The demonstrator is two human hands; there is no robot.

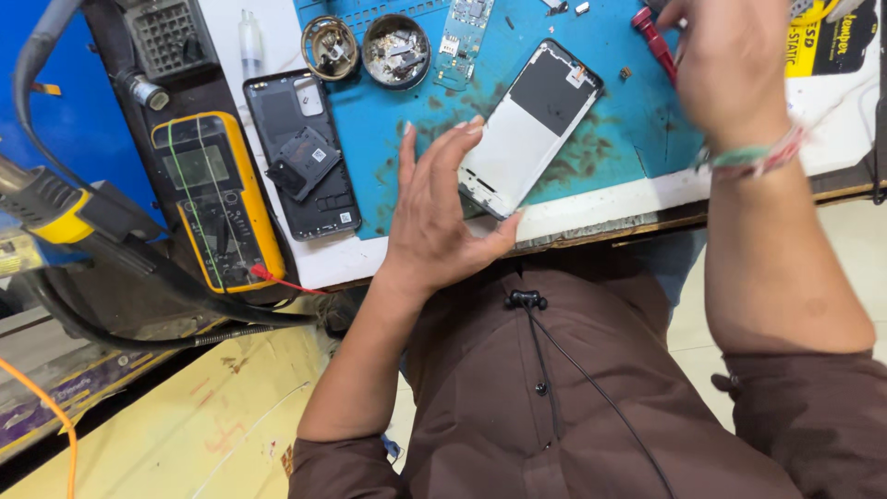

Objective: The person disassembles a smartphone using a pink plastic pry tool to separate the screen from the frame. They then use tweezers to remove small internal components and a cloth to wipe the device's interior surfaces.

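Observation:
An opened phone (528,127) with its back off lies tilted on the blue work mat (610,111), showing a pale grey panel and a dark upper section. My left hand (439,208) grips its near left edge with thumb and fingertips. My right hand (730,65) hovers blurred over the mat's far right, next to a red-handled tool (654,42); whether it holds anything is unclear.
A black phone back cover (305,152) with a loose part on it lies left of the mat. A yellow multimeter (217,199) sits further left. Two round tins of small parts (395,51) and a circuit board (462,37) lie at the back. A hot-air tool (55,212) is at left.

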